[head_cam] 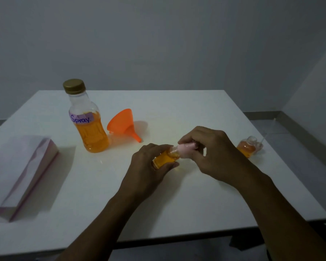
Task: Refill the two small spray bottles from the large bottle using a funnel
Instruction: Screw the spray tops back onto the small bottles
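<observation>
My left hand [149,162] grips a small spray bottle [165,157] holding orange liquid, tilted to the right above the white table [196,194]. My right hand [213,147] is closed on that bottle's pink spray top [186,148]. A second small bottle [247,146] with orange liquid stands at the right with its neck uncovered. The large bottle [87,121], labelled "Spray" and closed with a gold cap, stands at the back left, about half full of orange liquid. The orange funnel [124,124] lies on its side just right of the large bottle.
A white and pink box [19,170] lies on the table's left side. A small clear part [261,143] rests beside the second small bottle near the right edge. A grey wall rises behind the table.
</observation>
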